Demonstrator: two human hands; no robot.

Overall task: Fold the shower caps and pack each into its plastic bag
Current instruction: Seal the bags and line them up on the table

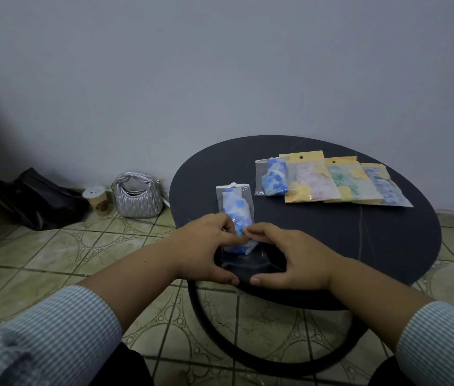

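Near the surface's [387,246] front edge, left hand [206,246] and right hand [290,254] pinch the soft, light shower cap [237,215] inside its slippery plastic bag [234,190], best gripped at the open mouth.

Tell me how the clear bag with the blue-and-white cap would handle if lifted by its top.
The clear bag would probably flop and crinkle, being thin film. It looks light, holding only a folded shower cap. Its glossy surface may slip, so the left hand and right hand pinching its open end seems wise.
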